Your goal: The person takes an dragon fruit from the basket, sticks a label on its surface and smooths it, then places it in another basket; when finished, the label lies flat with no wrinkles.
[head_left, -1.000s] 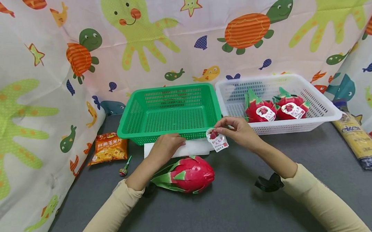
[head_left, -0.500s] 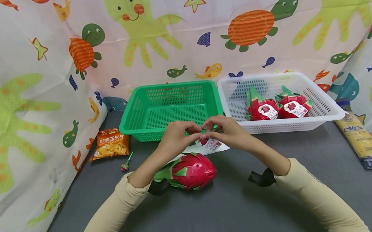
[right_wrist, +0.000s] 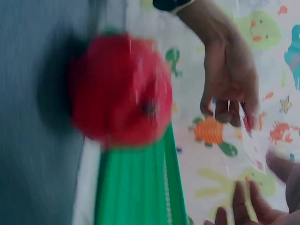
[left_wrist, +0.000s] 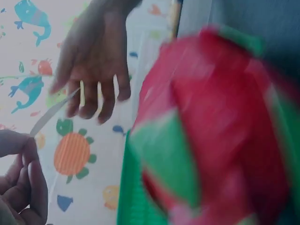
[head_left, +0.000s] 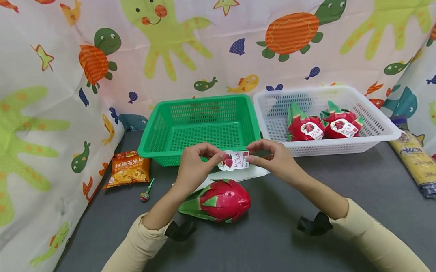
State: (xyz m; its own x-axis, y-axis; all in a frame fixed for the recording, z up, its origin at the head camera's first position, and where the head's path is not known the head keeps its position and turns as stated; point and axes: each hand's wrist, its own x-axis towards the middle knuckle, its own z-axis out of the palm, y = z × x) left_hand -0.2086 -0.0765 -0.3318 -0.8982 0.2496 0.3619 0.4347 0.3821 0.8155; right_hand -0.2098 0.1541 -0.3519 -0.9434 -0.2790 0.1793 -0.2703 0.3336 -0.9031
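Observation:
A white dragon-fruit sticker label is held up in front of the green basket. My left hand pinches its left end between thumb and fingers. At the other end my right hand has its thumb and fingertips right beside the edge; in the right wrist view they stand spread apart around the label's tip. Below the hands a red dragon fruit with green scales lies on the grey table, looking blurred in both wrist views. A white paper strip lies behind it, partly hidden.
To the right of the green basket, a white basket holds two labelled dragon fruits. An orange snack bag and a lollipop lie at left. A yellow package lies at far right.
The label, first in my right hand alone, moved left to meet my left hand, which came off the white strip. It now lies sideways, pinched by my left hand; the right fingers have spread.

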